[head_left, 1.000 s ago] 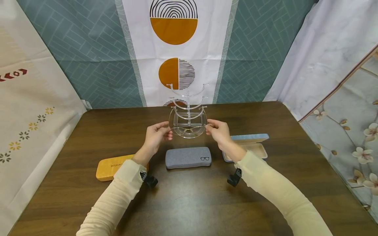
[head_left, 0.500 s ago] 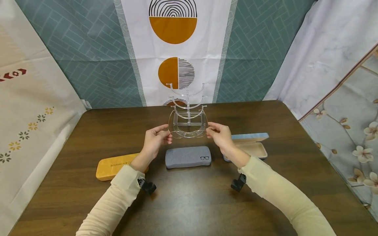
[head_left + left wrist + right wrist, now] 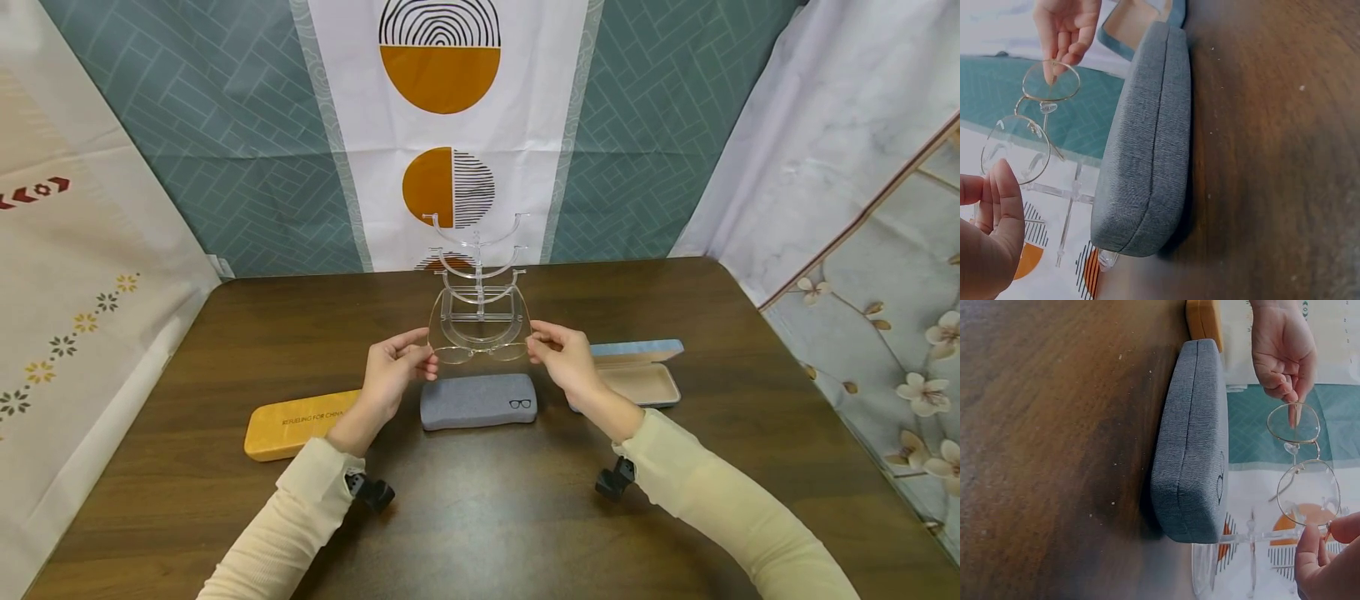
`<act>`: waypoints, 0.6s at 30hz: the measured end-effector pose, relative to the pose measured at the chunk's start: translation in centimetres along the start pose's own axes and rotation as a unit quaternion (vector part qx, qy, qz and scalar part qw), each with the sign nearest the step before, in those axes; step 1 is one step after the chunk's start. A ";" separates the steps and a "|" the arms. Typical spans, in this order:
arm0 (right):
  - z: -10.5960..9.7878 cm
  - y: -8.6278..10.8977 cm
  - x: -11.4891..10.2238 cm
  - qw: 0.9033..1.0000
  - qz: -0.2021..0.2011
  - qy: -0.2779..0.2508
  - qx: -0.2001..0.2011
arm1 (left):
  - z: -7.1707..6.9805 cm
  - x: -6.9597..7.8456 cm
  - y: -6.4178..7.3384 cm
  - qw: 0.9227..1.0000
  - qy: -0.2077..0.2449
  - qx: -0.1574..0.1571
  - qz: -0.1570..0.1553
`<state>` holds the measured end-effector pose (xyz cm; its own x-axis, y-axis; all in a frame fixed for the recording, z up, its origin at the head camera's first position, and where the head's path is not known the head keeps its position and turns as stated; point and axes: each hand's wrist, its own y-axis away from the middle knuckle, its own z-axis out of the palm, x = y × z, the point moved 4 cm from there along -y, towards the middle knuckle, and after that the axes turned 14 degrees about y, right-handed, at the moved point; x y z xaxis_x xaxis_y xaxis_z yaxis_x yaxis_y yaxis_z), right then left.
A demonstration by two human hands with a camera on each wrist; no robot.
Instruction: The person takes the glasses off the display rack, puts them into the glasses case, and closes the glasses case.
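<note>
A pair of thin gold-rimmed glasses [image 3: 482,352] hangs in the air between both hands, its temples pointing back toward the display stand. My left hand [image 3: 395,372] pinches one side of the frame between thumb and fingers. On the other side, my right hand [image 3: 567,358] pinches the frame the same way. Round clear lenses show in the left wrist view, where the glasses [image 3: 1050,99] are apart from the grey case. Behind them stands a clear tiered glasses stand [image 3: 480,300] with curved arms. Just in front lies a closed grey glasses case [image 3: 480,402] bearing a small glasses print.
A closed yellow glasses case [image 3: 296,422] lies at the left, partly behind the left forearm. To the right, a blue glasses case [image 3: 651,383] with a beige lining stands open, partly covered by the right hand. Curtains hang behind the brown table [image 3: 480,517].
Both hands have drawn the glasses toward me, away from the stand, so the lenses now sit lower in the head view, near the grey case. The cases and stand have not moved.
</note>
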<state>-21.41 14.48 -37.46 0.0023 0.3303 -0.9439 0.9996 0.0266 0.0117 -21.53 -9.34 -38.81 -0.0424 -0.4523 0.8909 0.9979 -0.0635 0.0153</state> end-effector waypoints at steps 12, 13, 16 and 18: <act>0.0 0.7 0.6 1.000 -0.014 0.015 -0.008 | 0.0 -0.3 1.0 1.000 0.001 -0.008 0.005; 0.0 0.8 0.6 1.000 -0.015 0.017 -0.009 | 0.0 -0.4 1.1 1.000 0.001 -0.008 0.006; 0.0 1.1 0.6 1.000 -0.018 0.017 -0.010 | 0.0 -0.5 1.3 1.000 0.003 -0.009 0.007; -0.1 1.3 0.7 1.000 -0.019 0.016 -0.011 | -0.1 -0.5 1.4 1.000 0.003 -0.009 0.008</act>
<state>-20.09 14.81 -38.04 -0.0376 0.3592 -0.9325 0.9980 0.0608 -0.0169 -20.11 -9.24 -39.28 -0.0274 -0.4594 0.8878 0.9973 -0.0730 -0.0070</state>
